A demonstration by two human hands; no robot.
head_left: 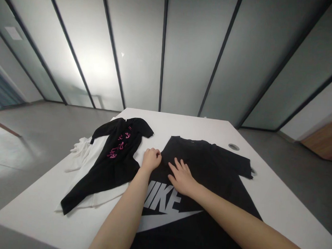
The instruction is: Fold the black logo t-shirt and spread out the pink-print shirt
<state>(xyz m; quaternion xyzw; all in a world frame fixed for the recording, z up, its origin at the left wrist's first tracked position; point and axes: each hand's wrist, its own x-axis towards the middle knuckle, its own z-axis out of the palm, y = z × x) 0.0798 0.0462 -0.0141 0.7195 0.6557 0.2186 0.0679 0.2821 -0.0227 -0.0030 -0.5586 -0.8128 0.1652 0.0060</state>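
A black T-shirt (197,156) with a large grey NIKE print lies spread on the white table. Its right sleeve reaches out to the right, while the left sleeve does not show. At the shirt's left edge, my left hand (152,159) is closed, fingers curled on the fabric. My right hand (182,178) rests on the chest above the print, fingers spread and open. To the left, a second black shirt (118,153) with pink lettering lies in a loose fold on top of white garments (83,159).
The white table (199,124) extends past the shirts on all visible sides. Two round grommets sit in its right part, one grommet (234,147) partly beside the sleeve. Frosted glass panels (141,56) with dark frames stand behind. A wooden piece (325,140) is at far right.
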